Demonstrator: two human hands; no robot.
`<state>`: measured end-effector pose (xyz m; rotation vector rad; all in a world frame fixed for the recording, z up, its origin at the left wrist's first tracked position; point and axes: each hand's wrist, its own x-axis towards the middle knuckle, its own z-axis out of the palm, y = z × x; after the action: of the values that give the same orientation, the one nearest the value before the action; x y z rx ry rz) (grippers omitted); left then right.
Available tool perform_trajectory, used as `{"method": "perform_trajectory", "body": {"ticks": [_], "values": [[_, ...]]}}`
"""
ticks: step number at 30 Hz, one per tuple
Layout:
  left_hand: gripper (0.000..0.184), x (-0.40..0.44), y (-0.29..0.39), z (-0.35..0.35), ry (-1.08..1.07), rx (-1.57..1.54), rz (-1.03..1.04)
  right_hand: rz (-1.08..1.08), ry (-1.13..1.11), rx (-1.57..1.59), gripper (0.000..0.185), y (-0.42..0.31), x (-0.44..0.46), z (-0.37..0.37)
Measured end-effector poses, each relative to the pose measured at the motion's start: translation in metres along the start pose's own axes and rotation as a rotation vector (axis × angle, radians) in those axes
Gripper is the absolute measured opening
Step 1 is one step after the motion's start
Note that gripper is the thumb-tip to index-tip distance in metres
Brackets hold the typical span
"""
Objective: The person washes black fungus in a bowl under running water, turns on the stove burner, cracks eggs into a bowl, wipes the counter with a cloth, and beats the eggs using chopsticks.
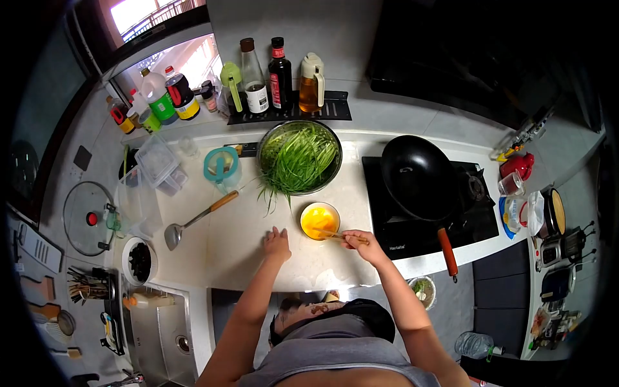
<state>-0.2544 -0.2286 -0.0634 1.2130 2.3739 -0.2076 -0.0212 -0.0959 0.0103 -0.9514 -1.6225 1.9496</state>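
A small bowl of yellow beaten egg stands near the counter's front edge. My right hand is closed around a pair of chopsticks, whose tips dip into the egg. To the left of the bowl, my left hand rests on the countertop with fingers spread, holding nothing and apart from the bowl. Behind the bowl is a metal colander heaped with long green chives or similar leaves, some hanging over its rim. A spatula with a wooden handle lies farther left.
A black wok sits on the gas stove at right, its red-brown handle jutting past the front edge. Bottles line a wall shelf. Clear plastic containers, a bowl of dark pieces and the sink are at left.
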Motion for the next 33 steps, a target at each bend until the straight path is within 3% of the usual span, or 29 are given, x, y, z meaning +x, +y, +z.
{"method": "perform_trajectory", "body": {"ticks": [1,2,5,6,9,11,13,16,19,20,23,27,28,31,32,33], "values": [[0.064,0.000,0.000,-0.002,-0.004,-0.003,0.009,0.083,-0.027,0.100,0.021,-0.010,-0.002,0.002],[0.065,0.001,0.000,-0.005,-0.026,0.010,0.009,0.059,0.099,0.167,0.022,-0.017,-0.003,0.005],[0.066,0.000,0.001,-0.013,-0.070,0.037,0.006,-0.052,-0.092,-0.180,0.021,0.012,0.004,-0.002],[0.067,0.002,0.002,-0.012,-0.073,0.047,0.007,0.058,-0.106,-0.024,0.021,-0.003,0.000,0.004],[0.069,0.007,0.002,-0.005,-0.070,0.078,0.005,-0.032,0.148,0.173,0.021,-0.008,0.004,0.008],[0.071,0.008,0.002,-0.002,-0.068,0.089,0.001,-0.173,0.012,-0.306,0.022,0.018,0.006,0.001],[0.072,0.007,0.002,-0.004,-0.070,0.096,-0.001,0.081,-0.119,-0.003,0.023,-0.003,0.000,0.004],[0.073,0.007,0.002,-0.006,-0.081,0.071,-0.003,-0.122,0.139,-0.042,0.023,0.008,0.007,0.006],[0.074,0.009,0.002,-0.006,-0.092,0.073,-0.006,0.096,-0.099,-0.019,0.023,-0.004,0.001,0.007],[0.074,0.009,0.002,-0.006,-0.089,0.068,-0.007,0.081,-0.074,0.061,0.022,-0.005,0.004,0.003],[0.073,0.008,0.003,-0.007,-0.081,0.061,-0.009,-0.189,0.105,-0.208,0.022,0.020,0.012,-0.002],[0.068,0.006,0.005,-0.011,-0.087,0.070,-0.014,0.008,0.037,0.057,0.022,0.000,0.006,0.001],[0.068,0.006,0.005,-0.011,-0.090,0.069,-0.015,-0.113,0.111,-0.053,0.022,0.000,0.006,0.001],[0.068,0.005,0.006,-0.012,-0.101,0.059,-0.027,-0.101,-0.019,-0.429,0.021,-0.002,0.000,0.001],[0.068,0.005,0.006,-0.012,-0.100,0.061,-0.027,-0.031,-0.101,-0.221,0.021,-0.005,-0.001,0.004],[0.068,0.005,0.006,-0.012,-0.100,0.064,-0.026,-0.089,-0.014,-0.264,0.021,-0.011,-0.003,0.007]]}}
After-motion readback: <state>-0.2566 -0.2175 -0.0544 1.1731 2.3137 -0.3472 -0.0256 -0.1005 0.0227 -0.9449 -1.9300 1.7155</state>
